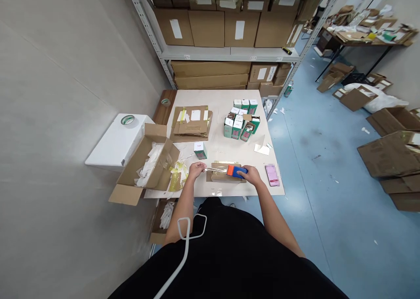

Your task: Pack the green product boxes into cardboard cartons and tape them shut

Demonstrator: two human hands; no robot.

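My right hand (251,175) is wrapped round a blue and orange tape dispenser (234,171). A shiny clear strip of tape (216,170) runs from it to my left hand (197,170), whose fingers pinch the strip's end. Below the strip, a flat brown cardboard box (226,176) lies near the table's front edge, with glossy tape on it. Just beyond my left hand stands a single green and white carton (200,150). To the right of my right hand lies a pink-screened phone (272,175).
Green and white cartons (238,124) cluster on the table (223,100), right of flattened cardboard (192,121). An open box of white paper strips (152,163) and crumpled yellow tape (178,176) sit left. Shelving with boxes (206,29) stands behind; cartons (390,154) lie on the floor right.
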